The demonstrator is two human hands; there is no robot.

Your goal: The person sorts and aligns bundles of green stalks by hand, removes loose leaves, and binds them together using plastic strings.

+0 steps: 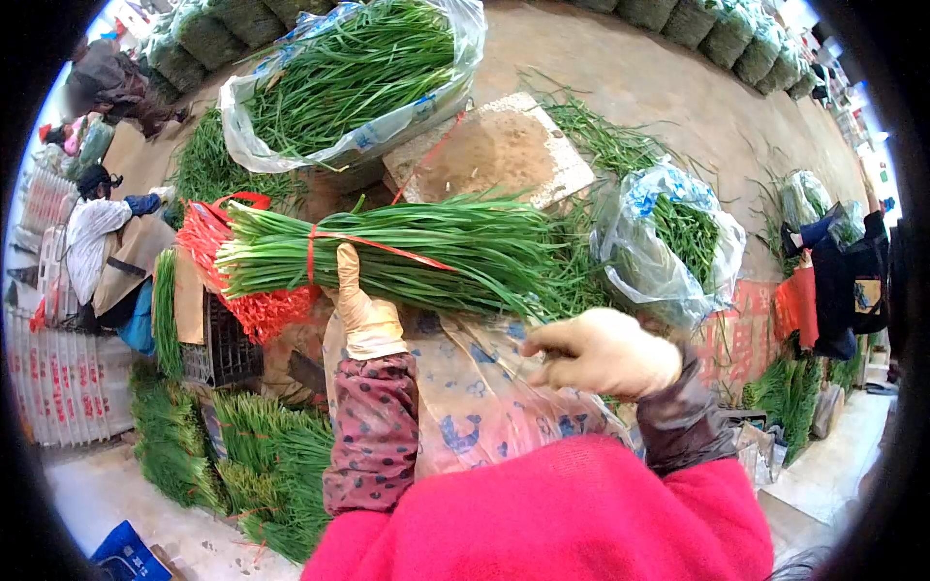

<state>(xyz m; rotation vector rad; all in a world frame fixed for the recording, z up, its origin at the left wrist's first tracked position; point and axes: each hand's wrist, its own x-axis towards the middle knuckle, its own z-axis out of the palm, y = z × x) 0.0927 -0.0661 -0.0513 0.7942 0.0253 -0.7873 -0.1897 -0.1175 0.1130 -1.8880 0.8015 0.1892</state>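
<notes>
My left hand (pixel 366 308), in a pale glove, grips a thick bunch of garlic chives (pixel 407 254) from below, its thumb upright against the near side and its other fingers hidden behind. White stem ends point left and green leaf tips right. A red tie (pixel 312 254) circles the bunch near the stems, with a loose tail over the leaves. My right hand (pixel 610 353), also gloved, is just below the leaf tips, with fingers bent, somewhat apart and nothing visible in them. A pile of red ties (pixel 254 305) lies behind the stem end.
Ahead stands a plastic-lined container (pixel 358 145) full of loose chives, beside a dirty block (pixel 504 150). A clear bag of chives (pixel 688 232) is at right. Tied bunches (pixel 271 455) lie lower left. Other people, one in a light top (pixel 92 242), are at both sides.
</notes>
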